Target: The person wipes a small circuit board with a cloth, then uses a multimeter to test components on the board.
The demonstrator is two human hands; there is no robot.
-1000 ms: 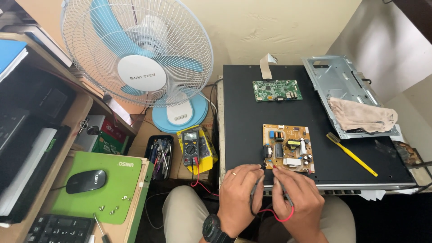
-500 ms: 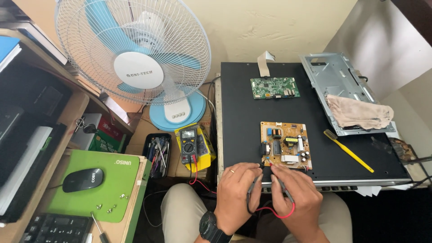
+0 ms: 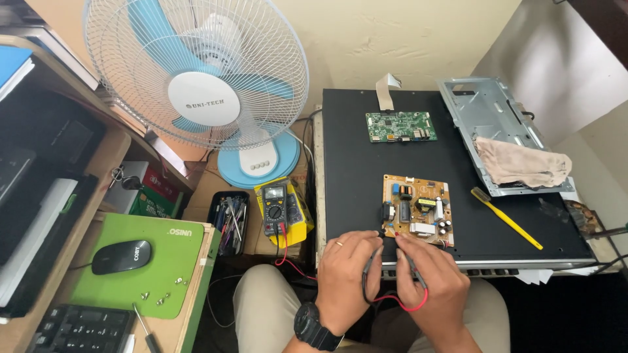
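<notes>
Probing in hand: left hand (image 3: 345,278) and right hand (image 3: 428,281) each pinch a meter probe at the tan circuit board (image 3: 417,210) on the black panel (image 3: 353,163); steady tip contact needed

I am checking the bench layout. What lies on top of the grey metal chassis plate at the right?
A crumpled beige cloth lies on the metal chassis plate, over its lower half. The upper half is bare, with holes and slots showing. Anything under the cloth is hidden.

black wristwatch (image 3: 313,327) and finger ring (image 3: 339,244) on the left arm, khaki trousers (image 3: 261,304)
</notes>
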